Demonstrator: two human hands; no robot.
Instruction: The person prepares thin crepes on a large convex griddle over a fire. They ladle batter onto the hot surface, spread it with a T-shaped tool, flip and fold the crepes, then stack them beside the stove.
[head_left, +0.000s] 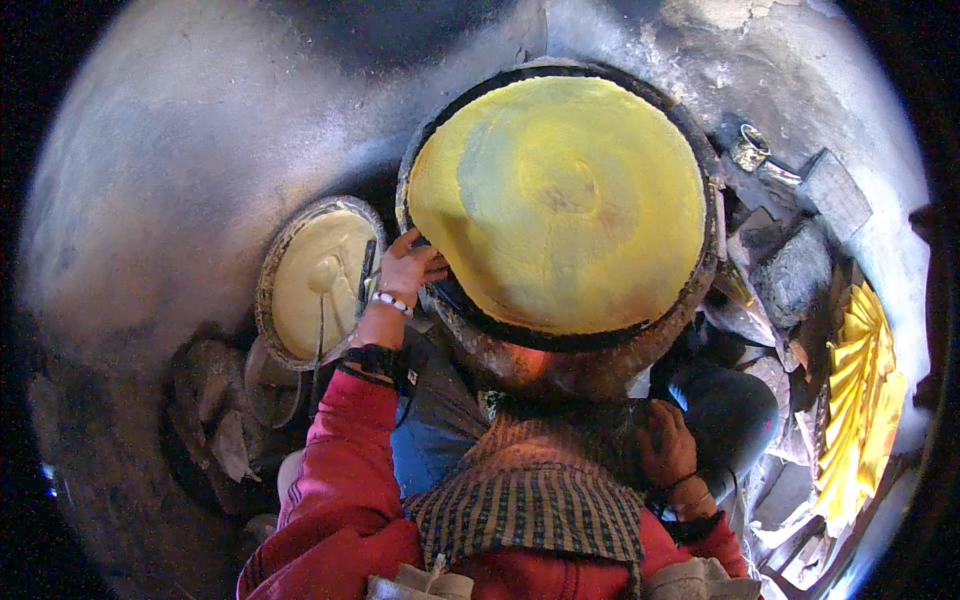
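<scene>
A large round yellow flatbread (555, 202) lies on a black round griddle (517, 335) over a clay stove (517, 367), its lower left edge folded or lifted inwards. My left hand (411, 262) is at that edge, fingers bent over the griddle's rim; whether they pinch the bread is unclear. To its left stands a round bowl of pale batter (300, 277) with a ladle (322, 300) in it and a dark bar lying along its right side. My right hand (666, 444) rests low at my right knee, fingers curled over dark cloth; what it holds cannot be told.
Grey stone blocks (795, 271), a metal can (750, 148) and scraps lie right of the stove. Further right is a pleated yellow sheet (859, 405). A smooth plastered wall or ledge (210, 135) curves around the back and left. Another vessel (274, 386) stands below the batter bowl.
</scene>
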